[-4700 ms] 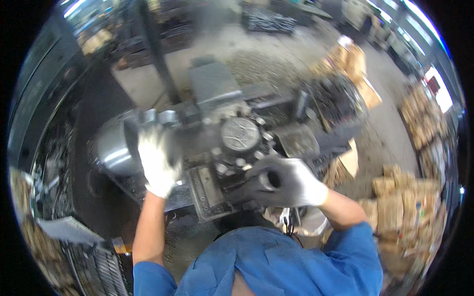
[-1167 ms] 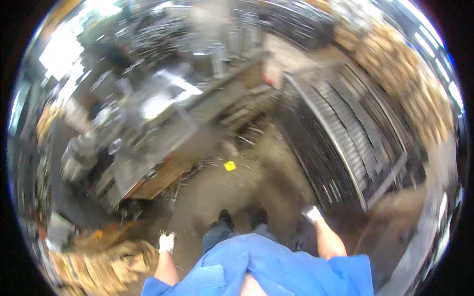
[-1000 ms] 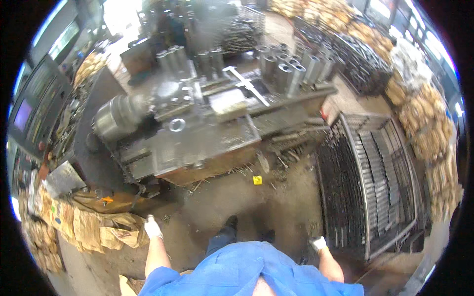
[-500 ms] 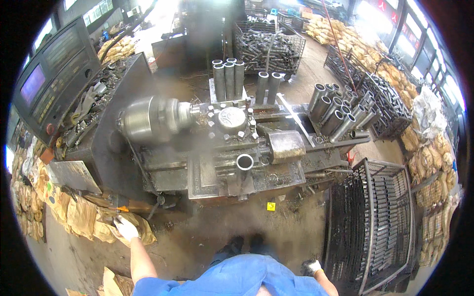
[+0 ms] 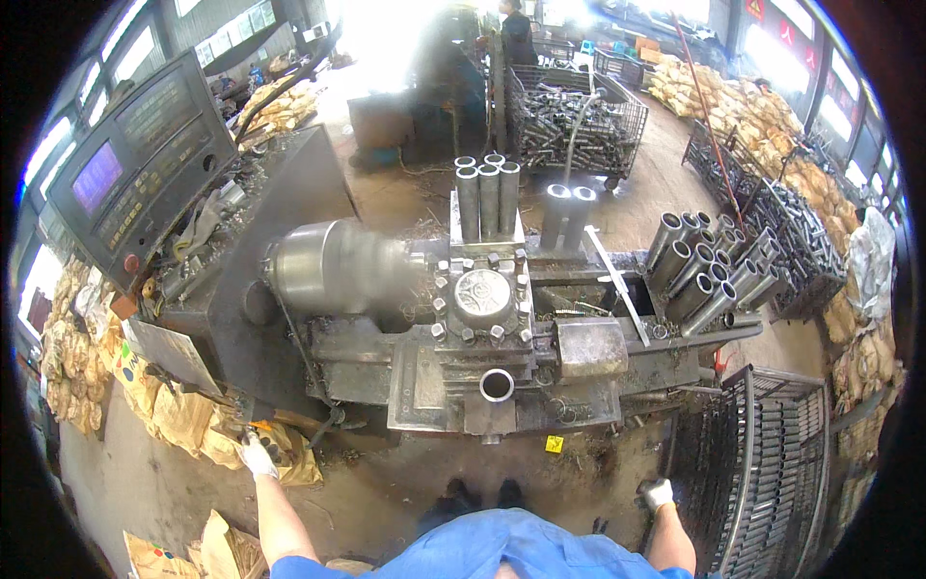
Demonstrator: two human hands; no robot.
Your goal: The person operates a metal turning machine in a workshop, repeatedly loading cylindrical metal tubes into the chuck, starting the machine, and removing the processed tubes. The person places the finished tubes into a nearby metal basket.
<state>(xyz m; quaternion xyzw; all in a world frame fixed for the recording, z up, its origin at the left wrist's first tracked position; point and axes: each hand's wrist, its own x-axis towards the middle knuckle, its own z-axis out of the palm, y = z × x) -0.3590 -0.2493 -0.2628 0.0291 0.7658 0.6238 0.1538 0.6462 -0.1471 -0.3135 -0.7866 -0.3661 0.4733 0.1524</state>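
Note:
My left hand [image 5: 258, 455], in a white glove, reaches out at the lower left, beside an orange item [image 5: 260, 425] at the lathe's lower edge and above an open paper sack [image 5: 301, 465]. Its fingertips are small and dark, so I cannot tell if they grip anything. My right hand [image 5: 658, 494], also gloved in white, hangs at the right with fingers curled in, near a wire crate [image 5: 748, 434]. No object shows in it. Before me stands a lathe with a blurred chuck [image 5: 323, 268], a square tool post [image 5: 482, 293] and a steel tube [image 5: 497, 386] standing upright at its front.
Several steel tubes [image 5: 489, 198] stand behind the tool post, and more lean in a group [image 5: 699, 261] at the right end. A caliper [image 5: 617, 285] lies across the bed. The control panel [image 5: 135, 174] is at the left. Sacks [image 5: 178, 415] line the floor below it.
The whole view has shifted, so the lathe sits lower and farther right. My right hand has come up, with more of the forearm showing. My left hand stays near the sack.

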